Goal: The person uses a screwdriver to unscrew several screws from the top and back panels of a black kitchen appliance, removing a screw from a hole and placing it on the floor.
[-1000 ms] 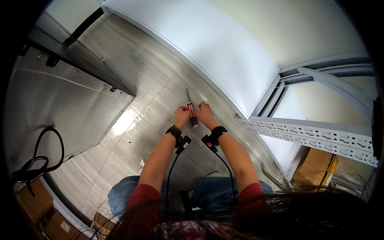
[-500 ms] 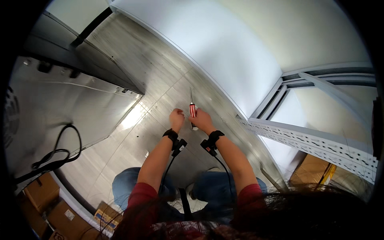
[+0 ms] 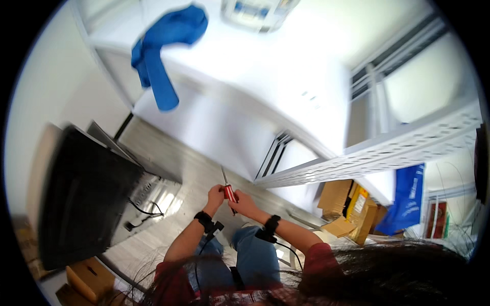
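Observation:
I hold a red-and-black screwdriver (image 3: 229, 194) low in front of me, its metal shaft pointing away from me. My left hand (image 3: 216, 197) is closed at the upper part of the handle, just below the shaft. My right hand (image 3: 244, 203) grips the lower part of the handle from the right side. Both wrists wear black straps with cabled devices. My jeans-covered legs show below my arms, over the grey floor.
A black-topped metal appliance (image 3: 87, 194) with cables stands at left. White shelving (image 3: 306, 117) rises ahead and right, with a blue cloth (image 3: 169, 30) and a plastic container (image 3: 260, 11) on it. Cardboard boxes (image 3: 332, 196) and a blue bag (image 3: 406, 199) lie right, more cardboard (image 3: 89, 280) lower left.
My view has swung upward, bringing the upper shelf, blue cloth and appliance top into sight. My left hand, apart from the screwdriver half a second ago, is now on its handle.

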`<state>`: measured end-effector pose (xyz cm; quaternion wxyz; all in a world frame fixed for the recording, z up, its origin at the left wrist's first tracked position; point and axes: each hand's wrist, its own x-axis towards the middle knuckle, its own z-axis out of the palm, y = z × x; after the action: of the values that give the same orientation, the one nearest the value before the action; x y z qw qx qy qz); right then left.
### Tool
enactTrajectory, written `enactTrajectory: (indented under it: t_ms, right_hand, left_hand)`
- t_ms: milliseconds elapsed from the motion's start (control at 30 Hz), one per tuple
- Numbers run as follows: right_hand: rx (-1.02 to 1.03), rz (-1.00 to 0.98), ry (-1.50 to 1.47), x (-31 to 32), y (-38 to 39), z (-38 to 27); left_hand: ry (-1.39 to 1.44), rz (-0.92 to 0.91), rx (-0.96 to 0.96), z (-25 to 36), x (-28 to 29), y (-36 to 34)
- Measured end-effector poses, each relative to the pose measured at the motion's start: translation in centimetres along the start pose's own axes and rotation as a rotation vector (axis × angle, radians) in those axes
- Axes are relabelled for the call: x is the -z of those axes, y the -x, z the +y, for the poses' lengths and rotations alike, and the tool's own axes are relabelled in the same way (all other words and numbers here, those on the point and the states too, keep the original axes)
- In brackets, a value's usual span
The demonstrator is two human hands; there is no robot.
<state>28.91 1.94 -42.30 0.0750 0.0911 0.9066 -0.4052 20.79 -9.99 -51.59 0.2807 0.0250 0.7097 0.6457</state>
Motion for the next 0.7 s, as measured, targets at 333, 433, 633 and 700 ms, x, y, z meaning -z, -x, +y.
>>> enactTrajectory:
  t_ms: [333, 433, 633, 700]
  right_hand:
    - [0.003, 0.513, -0.216, 23.3, 8.7, -17.8]
    - [0.031, 0.659, -0.331, 26.5, 6.8, -18.0]
    - [-0.055, 0.747, -0.549, 29.7, 1.1, -15.9]
    - [-0.072, 0.723, -0.607, 30.3, -0.3, -15.3]
  left_hand:
    - [-0.193, -0.141, -0.627, 37.1, -5.8, 11.3]
    - [-0.193, -0.041, -0.743, 41.3, -8.0, 9.9]
    - [-0.406, 0.246, -0.918, 42.3, -10.9, 3.5]
    - [-0.481, 0.306, -1.003, 41.8, -11.3, 1.8]
